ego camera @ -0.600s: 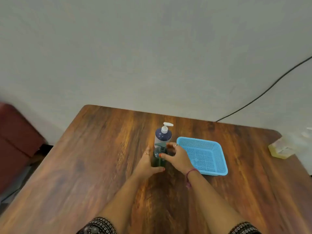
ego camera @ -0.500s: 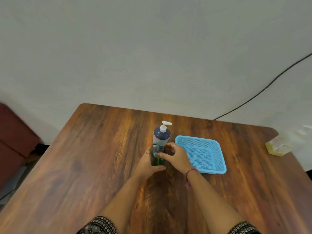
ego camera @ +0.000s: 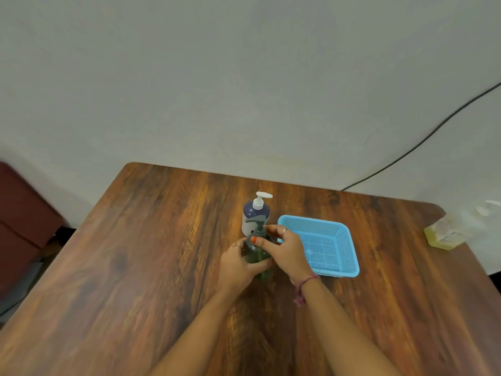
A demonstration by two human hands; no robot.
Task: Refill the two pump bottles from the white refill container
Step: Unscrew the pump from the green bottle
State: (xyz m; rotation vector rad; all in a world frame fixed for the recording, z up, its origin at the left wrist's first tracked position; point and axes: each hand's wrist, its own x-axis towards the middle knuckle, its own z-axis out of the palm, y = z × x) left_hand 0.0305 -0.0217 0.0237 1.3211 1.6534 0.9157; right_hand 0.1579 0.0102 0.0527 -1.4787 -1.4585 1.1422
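Two hands on the green pump bottle (ego camera: pixel 257 253) at table (ego camera: pixel 135 267) centre: left hand (ego camera: pixel 238 264) clamped around the body, right hand (ego camera: pixel 284 249) with fingers closed on the collar under the pump. Compared with half a second earlier, pump head now raised clear above the fingers, probably unscrewing. Standing just behind, touching or not unclear, the white-pump bottle (ego camera: pixel 254 215); blue basket (ego camera: pixel 349 253) beside. No white refill container visible

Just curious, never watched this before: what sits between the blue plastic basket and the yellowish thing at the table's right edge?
Nothing: in the head view, only bare wooden table lies between the blue mesh plastic basket and the yellowish translucent object.
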